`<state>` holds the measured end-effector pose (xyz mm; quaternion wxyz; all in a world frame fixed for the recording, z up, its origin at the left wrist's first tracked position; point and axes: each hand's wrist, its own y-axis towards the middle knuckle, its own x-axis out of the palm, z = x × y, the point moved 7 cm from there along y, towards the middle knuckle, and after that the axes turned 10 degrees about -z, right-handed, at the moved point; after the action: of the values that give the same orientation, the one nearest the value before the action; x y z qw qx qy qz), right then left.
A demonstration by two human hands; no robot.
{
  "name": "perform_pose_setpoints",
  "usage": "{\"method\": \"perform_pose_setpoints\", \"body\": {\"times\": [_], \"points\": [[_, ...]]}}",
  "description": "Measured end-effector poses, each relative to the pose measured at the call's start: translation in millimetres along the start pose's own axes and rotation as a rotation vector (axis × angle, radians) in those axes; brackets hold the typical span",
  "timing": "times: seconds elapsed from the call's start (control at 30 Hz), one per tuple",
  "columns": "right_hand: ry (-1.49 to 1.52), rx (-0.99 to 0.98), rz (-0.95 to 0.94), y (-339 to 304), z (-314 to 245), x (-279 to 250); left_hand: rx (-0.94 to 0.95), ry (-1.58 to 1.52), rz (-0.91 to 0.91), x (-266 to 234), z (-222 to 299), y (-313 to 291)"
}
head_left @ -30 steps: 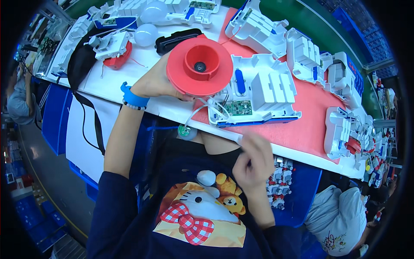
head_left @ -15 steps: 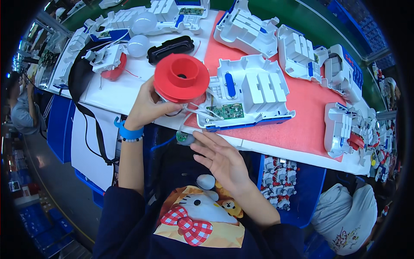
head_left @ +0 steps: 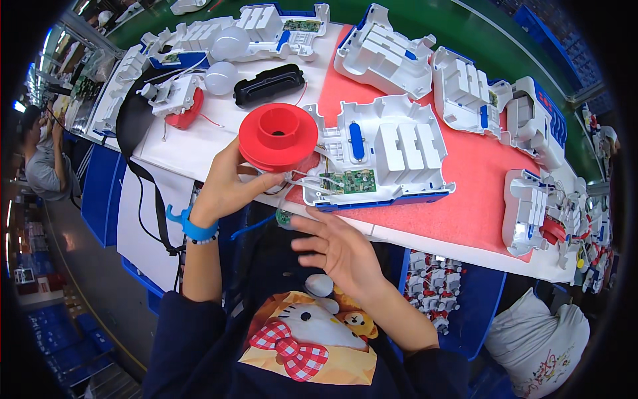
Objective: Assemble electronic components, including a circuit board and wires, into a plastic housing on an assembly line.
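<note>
My left hand, with a blue wristband, is closed around a red round plastic part that has a wide flange and a short hollow collar facing up. Pale wires run from beneath it to a green circuit board. That board sits in an open white housing with blue trim, just right of the red part. My right hand is empty, fingers apart, below the housing's front edge. By its fingertips, under the table edge, a small green board with a blue wire is partly hidden.
More white housings stand along the far side on the pink foam mat. A black handle-shaped part, a white-and-red assembly and a black strap lie at left. Below the table, a blue bin holds several small parts.
My left hand has brought the red part slightly lower and nearer to me. My right hand's fingers have spread and curled a little. The whole view has shifted slightly.
</note>
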<state>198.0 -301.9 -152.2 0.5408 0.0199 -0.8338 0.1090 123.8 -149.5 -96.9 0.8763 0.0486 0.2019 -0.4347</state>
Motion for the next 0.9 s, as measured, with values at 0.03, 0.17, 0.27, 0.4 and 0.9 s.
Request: {"method": "perform_pose_setpoints", "body": {"times": [0.03,0.17,0.27,0.4,0.9], "points": [[-0.123,0.003,-0.050,-4.8,-1.6,3.2,-0.059,0.005,0.023,0.1,-1.4,-1.3],[-1.588,-0.611,0.087,-43.4,-46.9,41.2,-0.054,0.175,0.071,5.1,0.5,-9.8],[-2.098,-0.899,0.232,-62.5,-93.4,64.0,-0.036,0.183,0.146,9.7,0.3,-18.3],[-2.226,-1.185,0.628,-73.6,-196.5,69.6,0.072,0.206,0.550,9.0,14.5,-64.3],[-1.861,0.035,0.540,-14.3,-199.1,44.7,-0.239,-1.105,-0.254,59.3,0.4,-70.1]]}}
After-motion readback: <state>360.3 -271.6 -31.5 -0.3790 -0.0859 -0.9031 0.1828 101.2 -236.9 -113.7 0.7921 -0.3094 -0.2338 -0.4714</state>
